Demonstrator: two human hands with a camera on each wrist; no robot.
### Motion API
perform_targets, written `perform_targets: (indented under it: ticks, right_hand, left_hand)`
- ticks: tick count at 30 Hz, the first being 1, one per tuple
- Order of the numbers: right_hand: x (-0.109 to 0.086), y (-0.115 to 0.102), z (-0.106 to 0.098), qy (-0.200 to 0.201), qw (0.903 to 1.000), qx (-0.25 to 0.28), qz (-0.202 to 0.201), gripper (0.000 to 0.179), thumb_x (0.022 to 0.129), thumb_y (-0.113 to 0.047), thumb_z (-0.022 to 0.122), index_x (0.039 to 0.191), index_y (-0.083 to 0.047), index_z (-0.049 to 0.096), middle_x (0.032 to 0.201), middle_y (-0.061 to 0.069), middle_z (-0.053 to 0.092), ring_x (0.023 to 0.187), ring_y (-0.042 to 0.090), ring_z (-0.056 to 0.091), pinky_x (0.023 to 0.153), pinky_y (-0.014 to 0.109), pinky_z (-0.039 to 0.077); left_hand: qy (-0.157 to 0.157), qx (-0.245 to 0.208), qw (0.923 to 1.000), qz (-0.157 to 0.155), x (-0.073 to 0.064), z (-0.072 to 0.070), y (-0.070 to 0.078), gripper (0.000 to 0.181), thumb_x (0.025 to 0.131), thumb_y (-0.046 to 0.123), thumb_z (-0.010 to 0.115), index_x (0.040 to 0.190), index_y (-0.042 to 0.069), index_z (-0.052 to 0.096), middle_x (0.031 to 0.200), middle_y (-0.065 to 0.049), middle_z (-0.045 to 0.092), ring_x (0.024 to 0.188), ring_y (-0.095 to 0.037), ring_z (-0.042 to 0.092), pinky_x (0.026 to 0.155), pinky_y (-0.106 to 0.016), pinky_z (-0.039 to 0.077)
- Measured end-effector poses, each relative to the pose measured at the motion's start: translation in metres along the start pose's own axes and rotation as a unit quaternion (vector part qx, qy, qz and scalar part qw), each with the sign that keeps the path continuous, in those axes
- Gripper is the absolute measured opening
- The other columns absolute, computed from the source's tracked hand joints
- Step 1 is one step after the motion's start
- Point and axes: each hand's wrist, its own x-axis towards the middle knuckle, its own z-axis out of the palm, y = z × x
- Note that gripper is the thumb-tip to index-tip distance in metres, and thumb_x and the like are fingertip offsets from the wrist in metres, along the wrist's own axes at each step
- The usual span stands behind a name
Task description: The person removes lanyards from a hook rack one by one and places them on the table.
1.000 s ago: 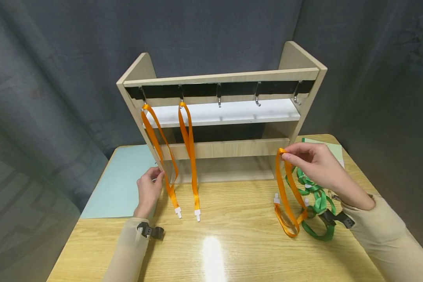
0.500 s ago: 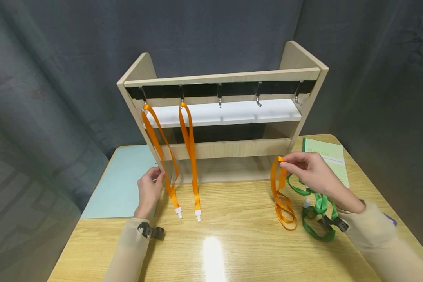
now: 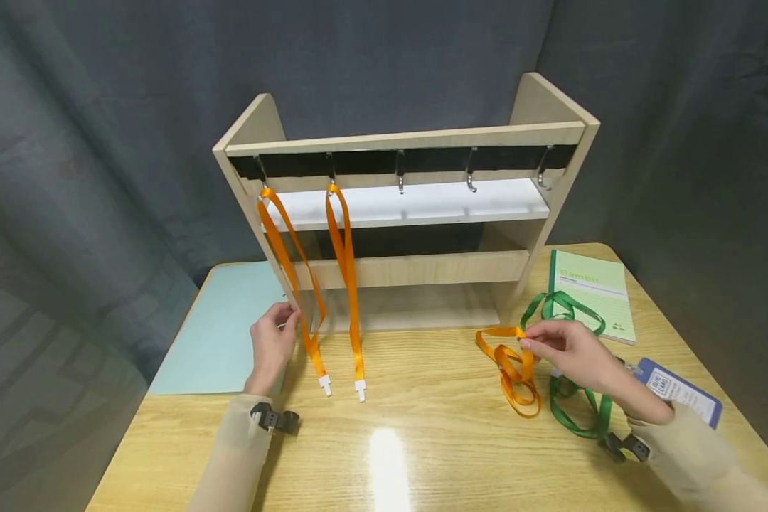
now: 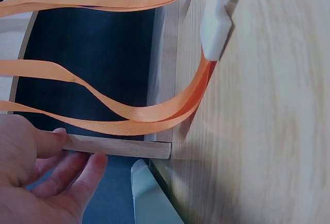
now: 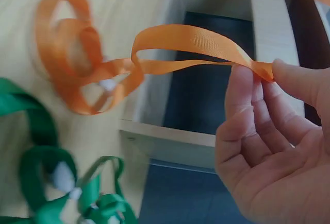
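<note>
Dark curtains [image 3: 409,64] are backing a wooden table [image 3: 435,398]. An orange lanyard [image 5: 185,37] is partly coiling on its right side; the right hand [image 3: 569,352] is pinching one bend, seemingly to control the loop. Green lanyards [image 5: 41,128] are lying beside it. The left hand [image 3: 273,341] is gripping the rack's side panel [image 4: 118,145], apparently steadying it, while two hanging lanyards [image 3: 353,299] are dangling from hooks [image 3: 471,183].

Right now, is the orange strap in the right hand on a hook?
No, off: the right hand pinches the orange strap, partly lying on the table.
</note>
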Motion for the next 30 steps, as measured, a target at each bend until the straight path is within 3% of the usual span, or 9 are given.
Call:
perform_targets:
  ticks: [7,14,19,24,30]
  right_hand:
    - [-0.007,0.022,0.010,-0.049,0.9984,-0.014,0.022,0.013,0.091,-0.013,0.066,0.091,-0.001,0.068,0.073,0.000,0.062,0.062,0.019,0.058,0.052,0.026,0.050]
    - [-0.013,0.034,0.016,-0.125,0.9890,-0.034,0.072,0.018,0.093,-0.021,0.064,0.085,-0.006,0.066,0.063,0.002,0.059,0.055,0.020,0.055,0.045,0.023,0.040]
    - [-0.016,0.036,0.020,-0.162,0.9826,-0.024,0.088,0.021,0.092,-0.022,0.065,0.077,-0.008,0.065,0.060,0.003,0.059,0.051,0.016,0.053,0.043,0.023,0.041]
    - [-0.017,0.039,0.026,-0.167,0.9794,-0.029,0.109,0.022,0.089,-0.023,0.070,0.072,-0.008,0.065,0.057,0.003,0.059,0.050,0.017,0.055,0.042,0.023,0.042]
    - [-0.017,0.041,0.029,-0.138,0.9820,-0.068,0.110,0.022,0.084,-0.027,0.074,0.074,-0.011,0.063,0.060,-0.001,0.056,0.053,0.014,0.050,0.044,0.023,0.039]
  left_hand:
    - [-0.005,0.001,1.0000,-0.006,0.000,-0.001,0.001,0.015,0.092,0.012,0.065,0.103,0.003,0.068,0.092,-0.013,0.069,0.087,-0.029,0.067,0.074,-0.042,0.056]
    - [-0.008,0.005,0.9999,-0.013,0.001,0.000,0.001,0.015,0.092,0.012,0.065,0.104,0.003,0.068,0.094,-0.013,0.069,0.088,-0.028,0.067,0.075,-0.041,0.056]
    - [-0.006,0.005,0.9999,-0.011,0.001,-0.001,0.002,0.015,0.092,0.011,0.066,0.104,0.002,0.068,0.094,-0.013,0.069,0.088,-0.029,0.067,0.075,-0.041,0.056]
    - [-0.004,0.004,1.0000,-0.003,0.000,-0.001,0.001,0.014,0.091,0.011,0.066,0.102,0.002,0.068,0.092,-0.013,0.069,0.086,-0.029,0.068,0.073,-0.042,0.057]
    - [-0.003,0.003,1.0000,0.003,0.000,-0.002,0.001,0.014,0.091,0.011,0.066,0.101,0.002,0.069,0.091,-0.013,0.069,0.085,-0.029,0.068,0.072,-0.042,0.057]
